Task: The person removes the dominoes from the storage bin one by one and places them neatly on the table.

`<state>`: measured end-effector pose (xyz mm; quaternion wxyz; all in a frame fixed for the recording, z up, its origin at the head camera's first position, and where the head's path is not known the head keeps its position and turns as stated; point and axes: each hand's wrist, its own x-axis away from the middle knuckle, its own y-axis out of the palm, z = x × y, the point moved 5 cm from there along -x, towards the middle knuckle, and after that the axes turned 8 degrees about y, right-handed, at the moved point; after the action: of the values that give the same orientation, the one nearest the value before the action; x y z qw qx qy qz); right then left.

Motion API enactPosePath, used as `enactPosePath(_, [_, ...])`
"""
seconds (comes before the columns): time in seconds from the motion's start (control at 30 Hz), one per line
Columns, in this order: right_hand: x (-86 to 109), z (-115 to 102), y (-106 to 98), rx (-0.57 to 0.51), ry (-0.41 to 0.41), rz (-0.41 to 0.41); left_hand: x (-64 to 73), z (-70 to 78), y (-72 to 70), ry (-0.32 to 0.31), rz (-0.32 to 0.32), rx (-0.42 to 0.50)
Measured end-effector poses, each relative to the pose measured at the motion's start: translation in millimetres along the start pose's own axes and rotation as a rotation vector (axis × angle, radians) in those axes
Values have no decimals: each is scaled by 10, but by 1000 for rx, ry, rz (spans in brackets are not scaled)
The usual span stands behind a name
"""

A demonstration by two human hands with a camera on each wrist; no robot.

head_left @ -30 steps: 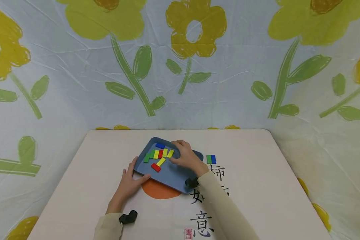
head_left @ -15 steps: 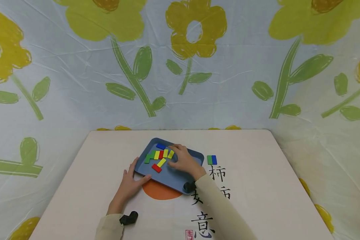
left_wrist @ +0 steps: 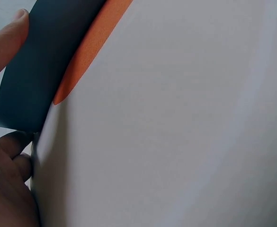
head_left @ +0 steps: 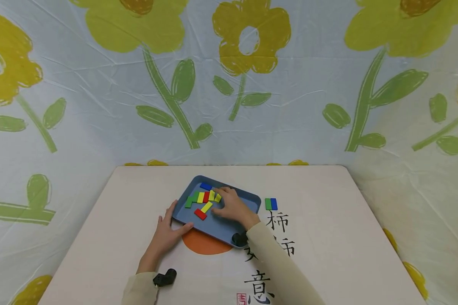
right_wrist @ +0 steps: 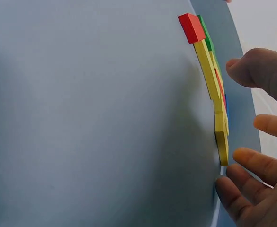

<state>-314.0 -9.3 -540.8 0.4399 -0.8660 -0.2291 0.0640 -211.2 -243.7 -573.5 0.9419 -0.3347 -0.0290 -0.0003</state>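
Note:
A blue-grey tray (head_left: 221, 226) lies at a slant on the table. On it are flat coloured domino-like blocks: a row with a green (head_left: 195, 196), yellow (head_left: 201, 197), red (head_left: 206, 197) and yellow one (head_left: 211, 195), and a blue block (head_left: 205, 186) behind. Nearer me lie a red block (head_left: 200, 214) and a slanted yellow one. My left hand (head_left: 163, 234) holds the tray's left corner, thumb along the near wall. My right hand (head_left: 234, 206) hovers over the right end of the row, its fingers spread, fingertips close to the last yellow block (right_wrist: 222, 149).
To the right of the tray, a green block (head_left: 268, 204) and a blue block (head_left: 274, 204) lie side by side on the table (head_left: 320, 220). Black characters and an orange disc (head_left: 206, 245) are printed on the tabletop. A flowered cloth (head_left: 290, 127) hangs behind.
My right hand has shifted slightly left and toward me, its fingertips now covering part of the last yellow block. The left hand and the tray stay in place.

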Motion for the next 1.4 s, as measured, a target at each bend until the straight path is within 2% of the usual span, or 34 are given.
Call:
enactPosePath(0.2, [5, 9, 19, -3, 9, -16, -13, -4, 7, 9, -1, -11])
enactPosePath(0.33, [21, -9, 26, -3, -14, -35, -16, -6, 10, 8, 3, -16])
enactPosePath(0.57, [36, -12, 2, -72, -50, -45, -18, 1, 13, 11, 6, -9])
enactPosePath(0.83, [-5, 122, 3, -139, 30, -17, -12, 15, 10, 12, 6, -7])
enactPosePath(1.4, [-80, 196, 103, -92, 21, 5, 0, 16, 1, 17, 3, 11])
